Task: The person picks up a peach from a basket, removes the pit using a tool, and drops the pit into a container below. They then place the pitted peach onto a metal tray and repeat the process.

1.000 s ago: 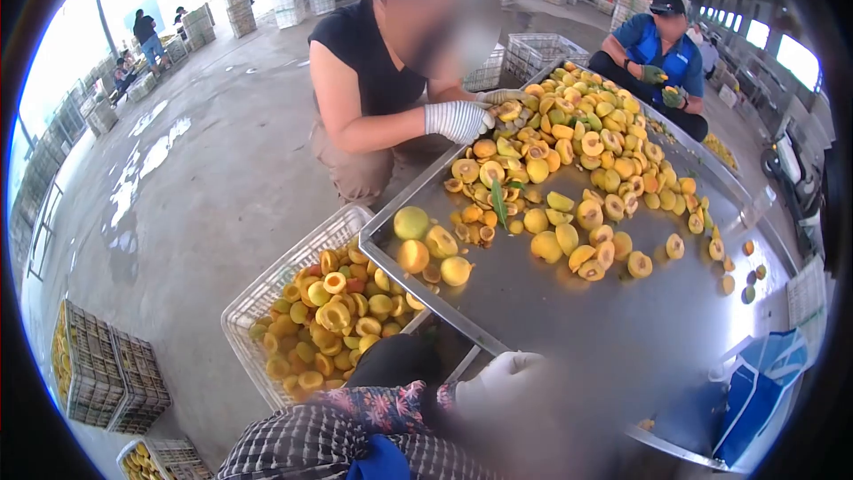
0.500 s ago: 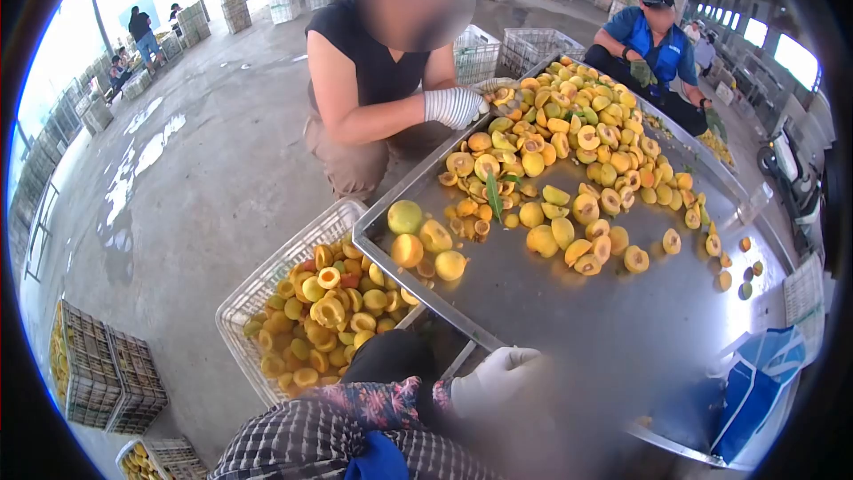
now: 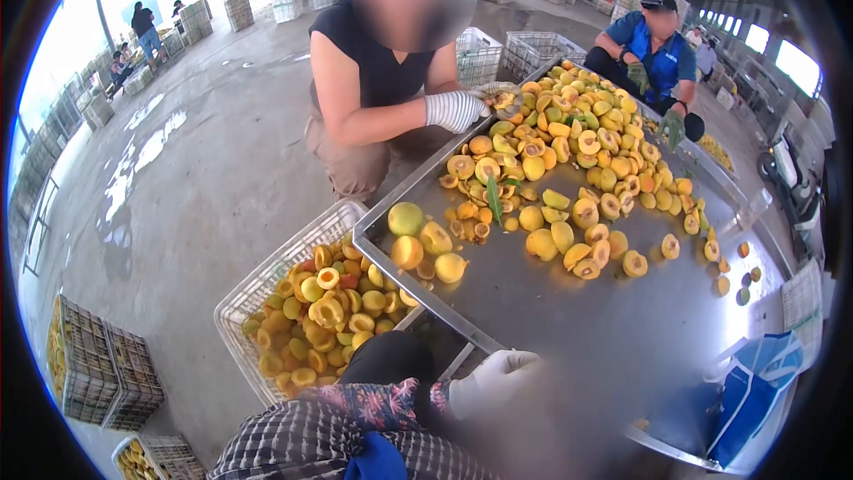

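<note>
My left hand [image 3: 496, 382], in a white glove, is at the near edge of the metal table [image 3: 569, 316]. Its fingers look curled, but their tips and anything in them are lost in a blur. My right hand cannot be made out; a large blurred area covers the lower middle. Beyond my left hand lie halved yellow-orange fruits [image 3: 586, 212] in a broad heap, with a green leaf [image 3: 494, 197] among them. A few larger fruits [image 3: 406, 252] rest at the table's left corner. Left of my hand, a white crate [image 3: 233, 302] holds many fruit halves.
A person in striped gloves [image 3: 373, 80] crouches across the table's left edge, hands at the heap. Another person in a blue vest [image 3: 653, 58] sits at the far right. A blue bag [image 3: 755, 391] stands right; stacked crates [image 3: 111, 364] stand lower left.
The blue-vested person's lower gloved hand has moved up and left toward the table's far edge. My left hand has barely moved, and the view has shifted slightly.
</note>
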The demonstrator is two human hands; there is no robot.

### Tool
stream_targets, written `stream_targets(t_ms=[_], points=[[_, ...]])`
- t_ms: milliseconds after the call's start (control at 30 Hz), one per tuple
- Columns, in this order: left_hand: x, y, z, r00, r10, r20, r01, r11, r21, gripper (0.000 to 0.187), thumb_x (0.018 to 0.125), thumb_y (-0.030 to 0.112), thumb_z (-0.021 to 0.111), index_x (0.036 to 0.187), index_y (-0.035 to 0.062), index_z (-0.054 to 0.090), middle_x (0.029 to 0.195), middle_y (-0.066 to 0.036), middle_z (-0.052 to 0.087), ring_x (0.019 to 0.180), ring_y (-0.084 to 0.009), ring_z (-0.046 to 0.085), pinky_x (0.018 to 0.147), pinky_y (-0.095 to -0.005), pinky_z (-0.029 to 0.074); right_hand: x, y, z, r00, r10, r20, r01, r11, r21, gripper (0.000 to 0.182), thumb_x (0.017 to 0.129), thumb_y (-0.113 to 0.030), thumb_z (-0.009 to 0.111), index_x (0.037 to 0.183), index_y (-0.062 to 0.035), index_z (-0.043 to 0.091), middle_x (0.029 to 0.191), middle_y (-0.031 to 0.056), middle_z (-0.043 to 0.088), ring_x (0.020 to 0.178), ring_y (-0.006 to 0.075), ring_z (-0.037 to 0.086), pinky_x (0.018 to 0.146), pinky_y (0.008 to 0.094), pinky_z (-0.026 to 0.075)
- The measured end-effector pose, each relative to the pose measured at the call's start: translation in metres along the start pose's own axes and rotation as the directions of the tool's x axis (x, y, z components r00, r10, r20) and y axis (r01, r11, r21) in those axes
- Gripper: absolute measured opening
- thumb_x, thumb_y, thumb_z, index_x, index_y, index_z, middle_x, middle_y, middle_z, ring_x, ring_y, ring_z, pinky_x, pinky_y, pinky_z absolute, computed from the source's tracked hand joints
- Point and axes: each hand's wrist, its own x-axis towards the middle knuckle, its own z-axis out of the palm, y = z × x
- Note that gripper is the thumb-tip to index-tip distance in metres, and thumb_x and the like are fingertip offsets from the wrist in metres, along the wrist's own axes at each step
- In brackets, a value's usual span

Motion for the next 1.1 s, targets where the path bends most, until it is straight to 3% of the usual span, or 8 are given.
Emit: stream_targets(t_ms=[333,433,533,567,667,833,1033,1100], points=[[0.001,-0.007,-0.001,0.999,0.032,-0.002,-0.032,0.998,-0.044,0.028,0.101,0.022,0.051,0.098,-0.0001,0.068,0.097,-0.003,0.067,0.095,-0.0112,0.06,0.089,-0.027,0.048,0.001,0.0,-0.002,0.999,-0.041,-0.029,0.038,0.996,-0.075,0.052,0.095,-0.041,0.055,0.119,0.0044,0.049,0.089,0.024,0.064,0.081,0.0452,0.064,0.066,0.0458,0.05],[0.0,-0.004,0.0,1.0,0.024,-0.002,-0.024,0.998,-0.064,0.028,0.101,0.022,0.051,0.098,-0.0003,0.068,0.097,-0.003,0.067,0.094,-0.0113,0.06,0.089,-0.027,0.048,-0.011,0.017,0.008,0.977,-0.12,-0.175,0.117,0.993,-0.023,0.053,0.097,-0.028,0.056,0.133,0.0083,0.044,0.106,0.0329,0.06,0.088,0.0466,0.061,0.074,0.0472,0.052],[0.004,-0.014,-0.005,0.996,0.081,0.032,-0.079,0.994,-0.075,0.028,0.101,0.023,0.051,0.098,-0.0001,0.068,0.096,-0.003,0.067,0.093,-0.011,0.06,0.088,-0.0266,0.048,-0.009,0.013,0.002,0.97,-0.237,-0.051,0.199,0.897,-0.395,0.054,0.097,-0.029,0.056,0.134,0.0082,0.044,0.108,0.0332,0.06,0.092,0.0467,0.061,0.076,0.0471,0.052],[0.005,-0.014,-0.006,0.995,0.092,0.033,-0.09,0.994,-0.059,0.029,0.101,0.023,0.052,0.098,-0.0001,0.068,0.096,-0.003,0.067,0.093,-0.0108,0.06,0.088,-0.0265,0.048,-0.01,0.012,0.003,0.961,-0.269,-0.064,0.219,0.881,-0.42,0.054,0.097,-0.03,0.056,0.133,0.0089,0.044,0.108,0.0335,0.06,0.092,0.047,0.06,0.076,0.0478,0.051],[0.002,-0.013,-0.004,0.992,0.118,0.033,-0.117,0.993,-0.032,0.029,0.102,0.024,0.052,0.098,0.0,0.068,0.095,-0.002,0.067,0.092,-0.0104,0.059,0.087,-0.0261,0.048,-0.007,0.003,-0.002,0.997,-0.081,-0.013,0.074,0.955,-0.286,0.054,0.097,-0.03,0.056,0.133,0.0092,0.044,0.109,0.0334,0.06,0.093,0.0476,0.06,0.077,0.048,0.051],[0.006,-0.014,-0.006,0.994,0.11,-0.007,-0.109,0.987,0.121,0.029,0.102,0.024,0.052,0.098,0.0002,0.068,0.094,-0.001,0.067,0.091,-0.0091,0.059,0.086,-0.0254,0.047,-0.005,0.006,0.0,0.987,-0.156,-0.033,0.137,0.936,-0.324,0.054,0.097,-0.029,0.055,0.135,0.0082,0.043,0.111,0.0324,0.06,0.095,0.0467,0.061,0.078,0.0465,0.051],[0.009,-0.02,-0.01,0.997,0.076,-0.023,-0.074,0.995,0.061,0.029,0.102,0.026,0.052,0.1,0.0009,0.067,0.095,0.0,0.067,0.089,-0.0072,0.058,0.083,-0.0241,0.048,-0.003,0.014,0.002,0.98,-0.199,-0.032,0.18,0.936,-0.303,0.054,0.098,-0.027,0.055,0.137,0.0072,0.042,0.113,0.0298,0.062,0.099,0.0448,0.062,0.08,0.0449,0.052],[0.005,-0.019,-0.006,0.996,0.08,-0.029,-0.078,0.995,0.064,0.029,0.102,0.026,0.052,0.1,0.001,0.067,0.095,0.0,0.067,0.088,-0.0071,0.058,0.082,-0.0238,0.048,-0.007,0.005,0.0,0.993,-0.117,-0.01,0.109,0.946,-0.305,0.053,0.098,-0.027,0.055,0.137,0.0066,0.042,0.114,0.0289,0.062,0.099,0.0446,0.062,0.08,0.0444,0.052]])
